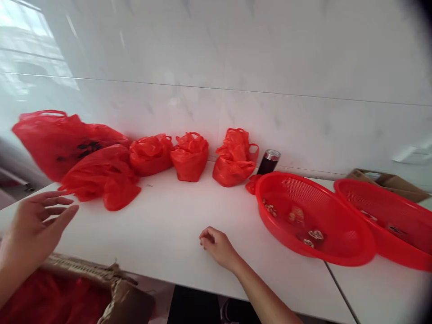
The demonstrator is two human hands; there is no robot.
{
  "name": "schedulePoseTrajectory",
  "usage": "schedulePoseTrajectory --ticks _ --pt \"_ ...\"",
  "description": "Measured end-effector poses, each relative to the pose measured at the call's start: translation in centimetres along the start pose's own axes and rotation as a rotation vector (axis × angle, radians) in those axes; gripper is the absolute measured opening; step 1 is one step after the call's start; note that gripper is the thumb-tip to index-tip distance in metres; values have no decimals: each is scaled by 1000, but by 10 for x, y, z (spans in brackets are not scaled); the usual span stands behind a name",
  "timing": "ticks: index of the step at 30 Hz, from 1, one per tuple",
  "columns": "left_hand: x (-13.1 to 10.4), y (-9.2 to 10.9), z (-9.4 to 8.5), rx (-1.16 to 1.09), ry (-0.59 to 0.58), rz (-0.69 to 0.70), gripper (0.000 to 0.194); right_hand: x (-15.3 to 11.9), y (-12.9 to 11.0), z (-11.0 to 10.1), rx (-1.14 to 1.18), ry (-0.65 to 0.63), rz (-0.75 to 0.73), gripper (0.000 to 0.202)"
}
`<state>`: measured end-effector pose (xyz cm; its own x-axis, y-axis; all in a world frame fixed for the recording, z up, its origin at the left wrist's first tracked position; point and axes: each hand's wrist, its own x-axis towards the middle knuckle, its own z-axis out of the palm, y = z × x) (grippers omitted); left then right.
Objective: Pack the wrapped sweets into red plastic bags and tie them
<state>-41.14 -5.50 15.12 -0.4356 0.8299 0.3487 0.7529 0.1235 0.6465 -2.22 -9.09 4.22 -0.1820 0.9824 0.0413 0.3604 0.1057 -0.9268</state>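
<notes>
A white bench [168, 225] runs along a marbled wall. Near its left end, the person's left hand [38, 225] is open, fingers spread, gripping nothing visible. Its fingertips are close to a loose, slack red bag [101, 184] lying toward the bench's left edge; whether they touch it is unclear. The right hand [218, 247], loosely curled with no object showing, is above or on the bench toward the near edge.

Behind the slack bag, a bulky red bag [50, 144] fills the far left corner and seems to bulge past the left edge. A careless tug on the slack bag could drag this neighbour off, because the two press together. Below the near edge, a cardboard box [135, 301] of red plastic has a ragged rim that might snag and tear thin film.

Three filled red bags [189, 157] stand along the far edge; being soft, they could slump if bumped. To their right, a dark bottle [267, 164] stands just behind a red basket [280, 229]; a shove to the basket could topple it. A second basket [405, 256] sits close against the first, so moving either might jolt the small pieces [316, 235] inside.
</notes>
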Motion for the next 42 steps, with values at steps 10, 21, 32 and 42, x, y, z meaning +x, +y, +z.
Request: schedulePoseTrajectory --ticks 10,21,32,42 --pt "-53 168 102 -405 -338 513 41 -128 -45 -121 -11 75 93 16" --pt "-107 239 173 -421 -639 560 32 -173 -32 -181 -108 216 84 20" --pt "-98 264 231 -462 -608 551 29 -178 -25 -196 -136 297 80 26" --pt "-11 362 266 -76 -126 567 56 -139 -50 -209 -185 237 -35 16"
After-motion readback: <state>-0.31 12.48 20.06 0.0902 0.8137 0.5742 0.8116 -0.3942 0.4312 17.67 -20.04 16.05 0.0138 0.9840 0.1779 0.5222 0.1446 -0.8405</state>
